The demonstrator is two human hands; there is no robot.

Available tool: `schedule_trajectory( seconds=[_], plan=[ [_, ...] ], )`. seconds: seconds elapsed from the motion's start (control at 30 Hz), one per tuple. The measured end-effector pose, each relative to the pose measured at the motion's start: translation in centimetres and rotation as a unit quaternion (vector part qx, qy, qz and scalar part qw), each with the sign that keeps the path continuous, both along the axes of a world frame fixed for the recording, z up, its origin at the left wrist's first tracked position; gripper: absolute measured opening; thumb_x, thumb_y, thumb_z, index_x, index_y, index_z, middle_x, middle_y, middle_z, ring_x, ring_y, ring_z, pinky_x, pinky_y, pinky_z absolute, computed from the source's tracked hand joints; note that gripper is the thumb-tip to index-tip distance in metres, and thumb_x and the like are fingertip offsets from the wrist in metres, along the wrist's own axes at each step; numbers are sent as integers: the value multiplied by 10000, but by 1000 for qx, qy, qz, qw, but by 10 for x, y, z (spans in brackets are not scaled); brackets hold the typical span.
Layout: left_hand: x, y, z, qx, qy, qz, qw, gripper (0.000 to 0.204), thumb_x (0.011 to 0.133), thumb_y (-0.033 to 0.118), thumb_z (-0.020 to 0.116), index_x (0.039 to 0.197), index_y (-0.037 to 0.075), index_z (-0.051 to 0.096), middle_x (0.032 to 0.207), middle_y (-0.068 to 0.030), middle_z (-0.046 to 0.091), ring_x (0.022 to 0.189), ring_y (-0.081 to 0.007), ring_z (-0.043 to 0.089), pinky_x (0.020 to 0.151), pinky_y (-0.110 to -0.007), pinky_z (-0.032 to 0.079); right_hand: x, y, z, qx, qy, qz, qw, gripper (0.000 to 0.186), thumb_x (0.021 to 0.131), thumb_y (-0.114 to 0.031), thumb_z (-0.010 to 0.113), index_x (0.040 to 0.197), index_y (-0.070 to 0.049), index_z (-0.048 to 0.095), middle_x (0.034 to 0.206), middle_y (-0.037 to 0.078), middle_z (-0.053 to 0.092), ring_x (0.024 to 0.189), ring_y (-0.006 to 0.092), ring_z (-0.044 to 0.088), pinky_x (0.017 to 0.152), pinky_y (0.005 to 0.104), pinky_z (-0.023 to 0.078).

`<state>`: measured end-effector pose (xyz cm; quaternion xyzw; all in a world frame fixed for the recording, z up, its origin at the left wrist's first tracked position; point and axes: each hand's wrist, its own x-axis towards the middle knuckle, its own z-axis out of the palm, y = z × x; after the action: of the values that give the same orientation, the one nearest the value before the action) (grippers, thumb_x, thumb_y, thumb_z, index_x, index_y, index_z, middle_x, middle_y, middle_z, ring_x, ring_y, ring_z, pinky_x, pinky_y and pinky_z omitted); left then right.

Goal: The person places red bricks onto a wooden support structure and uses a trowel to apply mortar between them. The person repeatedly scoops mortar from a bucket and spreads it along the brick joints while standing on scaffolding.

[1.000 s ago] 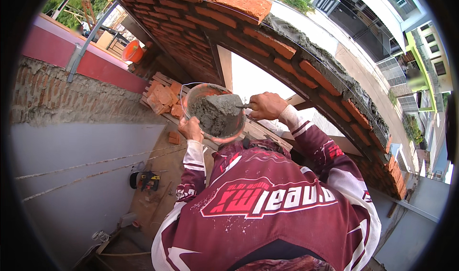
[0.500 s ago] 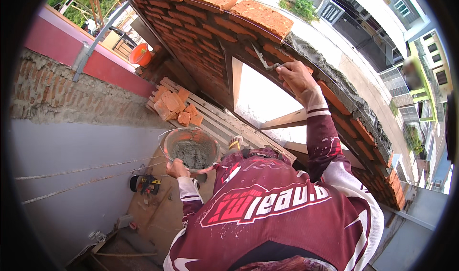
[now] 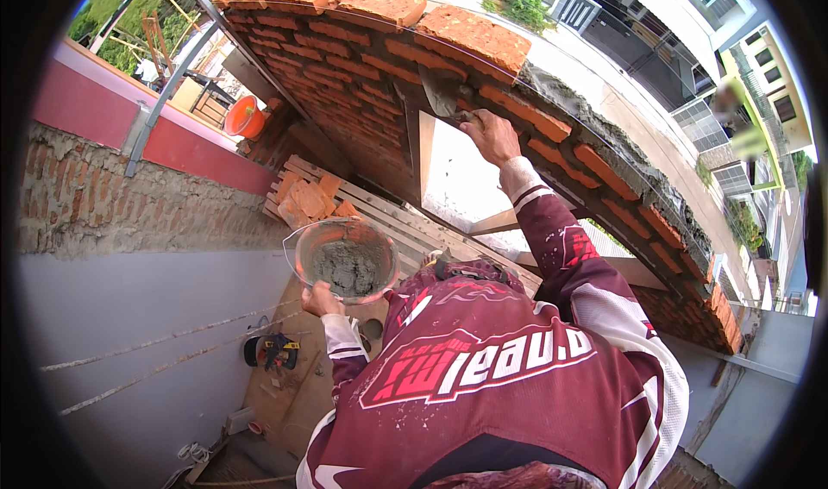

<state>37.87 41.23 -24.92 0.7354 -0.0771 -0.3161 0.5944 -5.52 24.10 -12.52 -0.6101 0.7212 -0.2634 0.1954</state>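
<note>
From my end of the feed I see both bare hands at work. At the centre-left of the frame, the left hand (image 3: 322, 300) has its fingers clamped on the near rim of the mortar bucket (image 3: 378, 243), an orange one smeared grey, with its thin wire handle (image 3: 289, 252) hanging out at the left side. Wet grey mortar (image 3: 345, 265) lies inside it.

Above the middle of the frame, the right hand (image 3: 492, 135) has its fingers closed around the handle of the trowel (image 3: 441, 94). I read the blade as lying over the face of the brick wall (image 3: 328, 65), just above the corner of a bright window opening (image 3: 461, 174); I cannot tell whether the metal touches the bricks.

That wall curves across my fisheye view from the upper left to the right. Along its top I make out orange bricks (image 3: 474, 34) set in a row, and to the right of the last one a rough bed of mortar (image 3: 586, 114) runs bare along the edge. A thin string line passes beside them.

Just above the bucket, broken bricks (image 3: 306, 200) sit piled on wooden planks (image 3: 414, 235). A second orange bucket (image 3: 245, 120) stands in the upper left, and a black-and-yellow power tool (image 3: 278, 351) lies at the lower left, near two rods (image 3: 164, 329) that cross in front of a grey wall (image 3: 112, 308). The maroon jersey (image 3: 483, 385) fills the lower middle.
</note>
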Motion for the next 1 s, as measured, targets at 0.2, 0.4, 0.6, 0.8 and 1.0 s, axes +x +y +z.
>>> schedule_trajectory(
  seconds=[0.2,0.4,0.6,0.8,1.0],
  plan=[
    [-3,-23,15,90,-4,-18,996,404,617,-14,549,999,-40,678,839,-99,634,542,-225,562,443,-360,447,-29,27,15,7,-10,-33,999,463,894,-412,677,1188,-55,693,1105,190,721,1042,392,678,892,474,528],
    [-5,-27,7,45,-15,-28,998,361,626,-6,556,971,-33,659,790,-98,611,475,-222,521,380,-366,392,-39,59,37,-10,97,-45,994,417,907,-401,680,1172,-80,692,1065,150,719,977,360,694,827,466,548],
    [13,-22,-16,107,-8,-25,994,353,620,4,570,958,-53,651,785,-95,610,497,-235,532,413,-377,402,-30,78,66,-38,254,4,966,378,890,-387,702,1148,-110,686,957,91,688,849,316,702,698,445,556],
    [16,-9,-22,69,-5,-8,998,338,601,12,567,924,-55,640,802,-96,616,554,-242,568,434,-365,411,-1,76,92,14,156,172,973,326,855,-335,729,1073,-93,724,932,123,714,844,348,697,713,455,555],
    [22,2,-22,52,8,35,998,362,600,15,556,940,-62,655,842,-110,641,590,-239,586,450,-359,425,32,12,88,159,-133,288,935,378,875,-322,734,1063,6,742,824,133,719,731,269,694,689,386,548]
  ],
)
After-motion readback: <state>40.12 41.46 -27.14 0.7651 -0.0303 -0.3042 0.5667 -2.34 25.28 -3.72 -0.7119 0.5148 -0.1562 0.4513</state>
